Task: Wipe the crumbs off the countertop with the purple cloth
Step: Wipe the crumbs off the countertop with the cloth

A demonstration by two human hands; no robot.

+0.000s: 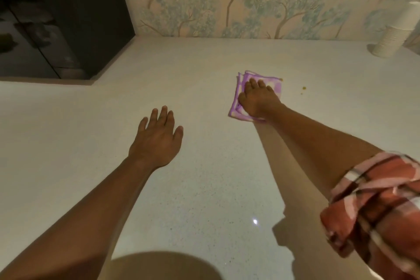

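Your right hand (256, 100) presses flat on the purple cloth (254, 95); crumbs (303, 88) lie just right of it on the bench (204, 166); left hand (156, 136) open, empty

The pale countertop (204, 188) lies open across the middle and lower frame, giving broad passage. At upper left a dark glossy appliance (63, 18) blocks that corner. At far right, near the wall, a stack of white cups (391, 38) stands. The patterned wall (238, 0) closes off the top. Right of centre, the right hand (256, 98) presses flat on the purple cloth (236, 107); the left hand (156, 138) spreads at centre. A few crumbs (303, 88) lie just right of the cloth.
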